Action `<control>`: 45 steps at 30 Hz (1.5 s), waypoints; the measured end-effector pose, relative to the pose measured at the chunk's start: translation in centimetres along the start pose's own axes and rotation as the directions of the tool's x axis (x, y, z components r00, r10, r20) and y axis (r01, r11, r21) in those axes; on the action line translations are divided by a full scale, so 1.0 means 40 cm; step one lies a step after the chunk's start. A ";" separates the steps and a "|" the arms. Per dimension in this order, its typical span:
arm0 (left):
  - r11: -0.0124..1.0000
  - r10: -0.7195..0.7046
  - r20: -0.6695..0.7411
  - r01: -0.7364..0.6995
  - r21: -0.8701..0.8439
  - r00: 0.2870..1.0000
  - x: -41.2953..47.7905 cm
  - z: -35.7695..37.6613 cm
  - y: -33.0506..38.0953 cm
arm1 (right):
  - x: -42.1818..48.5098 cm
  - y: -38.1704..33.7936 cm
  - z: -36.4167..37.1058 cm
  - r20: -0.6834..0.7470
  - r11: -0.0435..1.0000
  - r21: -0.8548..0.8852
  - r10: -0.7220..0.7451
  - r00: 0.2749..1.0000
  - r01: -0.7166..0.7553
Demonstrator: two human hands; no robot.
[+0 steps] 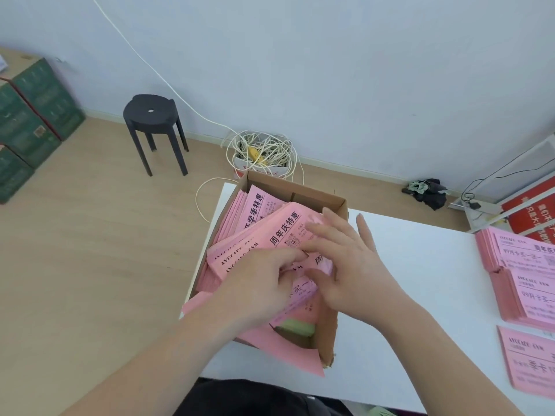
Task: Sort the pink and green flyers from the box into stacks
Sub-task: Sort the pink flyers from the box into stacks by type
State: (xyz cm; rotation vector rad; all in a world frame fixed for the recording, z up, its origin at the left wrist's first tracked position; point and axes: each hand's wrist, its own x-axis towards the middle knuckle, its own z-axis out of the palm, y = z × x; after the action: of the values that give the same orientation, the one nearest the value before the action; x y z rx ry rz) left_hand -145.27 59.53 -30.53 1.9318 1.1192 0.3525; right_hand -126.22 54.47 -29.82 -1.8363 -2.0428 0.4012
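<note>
A brown cardboard box [329, 334] sits on the left end of the white table [420, 283], stuffed with loose pink flyers [255, 217] printed in black. A green flyer [295, 327] peeks out low in the box under the pink ones. My left hand [255, 286] is inside the box, its fingers curled and pinching the edge of a pink flyer. My right hand [345, 262] lies over the pile with fingers spread and fairly straight, fingertips touching the pink sheets. Pink stacks [522, 274] lie on the table at the right, with another pink stack [528, 361] nearer to me.
A black stool [154, 127] stands on the wooden floor by the wall. A small box of tangled white cable [261, 154] sits behind the table. Green cartons [30, 124] are stacked at the left. A red sign [534, 211] leans at the far right.
</note>
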 end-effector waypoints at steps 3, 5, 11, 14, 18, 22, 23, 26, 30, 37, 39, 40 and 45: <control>0.979 -0.143 -0.025 0.138 -0.147 0.989 0.008 -0.064 -0.034 | 0.036 -0.003 -0.020 0.024 0.991 -0.055 0.122 0.992 -0.120; 0.975 -0.190 -0.086 0.177 -0.137 0.978 0.009 -0.101 -0.065 | 0.053 -0.008 -0.029 0.138 0.975 -0.124 0.201 0.970 -0.184; 0.954 -0.271 -0.150 0.286 0.091 0.951 -0.005 -0.154 -0.092 | 0.070 -0.036 -0.005 0.230 0.947 -0.294 0.202 0.952 -0.130; 0.943 -0.281 -0.116 0.297 0.149 0.953 0.005 -0.147 -0.076 | 0.051 -0.026 0.042 0.167 0.957 -0.248 0.195 0.967 -0.151; 0.947 -0.306 -0.099 0.313 0.072 0.947 0.015 -0.128 -0.089 | 0.008 -0.008 0.090 0.109 0.983 -0.120 0.150 0.983 -0.137; 0.952 -0.306 -0.060 0.305 -0.023 0.950 0.008 -0.109 -0.113 | -0.032 0.018 0.117 0.020 0.994 -0.012 0.112 0.993 -0.112; 0.952 -0.305 -0.053 0.304 -0.030 0.951 0.008 -0.106 -0.117 | -0.038 0.024 0.122 0.000 0.992 0.027 0.122 0.993 -0.121; 0.950 -0.311 -0.057 0.307 -0.059 0.949 0.013 -0.098 -0.119 | -0.040 0.040 0.132 -0.043 0.976 0.164 0.151 0.988 -0.142; 0.943 -0.311 -0.066 0.299 -0.144 0.948 0.006 -0.083 -0.113 | -0.043 0.053 0.142 -0.045 0.958 0.225 0.189 0.981 -0.175; 0.905 -0.281 -0.015 0.260 -0.336 0.960 -0.049 -0.027 -0.061 | -0.042 0.044 0.147 -0.159 0.989 0.115 0.106 0.982 -0.088; 0.961 -0.151 0.050 0.158 -0.228 0.987 -0.081 -0.003 -0.045 | -0.041 0.030 0.143 -0.181 0.998 -0.031 0.045 0.982 -0.051; 0.973 -0.087 0.083 0.103 -0.207 0.993 -0.095 0.006 -0.038 | -0.041 0.024 0.141 -0.174 0.995 -0.102 -0.001 0.985 -0.017; 0.956 -0.097 0.173 0.140 -0.259 0.980 -0.106 0.000 -0.053 | -0.034 0.024 0.142 -0.135 0.977 -0.189 -0.127 0.983 0.100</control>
State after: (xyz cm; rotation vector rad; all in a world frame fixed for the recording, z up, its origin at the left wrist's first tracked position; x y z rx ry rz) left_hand -148.85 56.57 -31.49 1.6154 1.0206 0.2646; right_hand -127.80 53.40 -35.41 -1.7796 -2.1288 0.0476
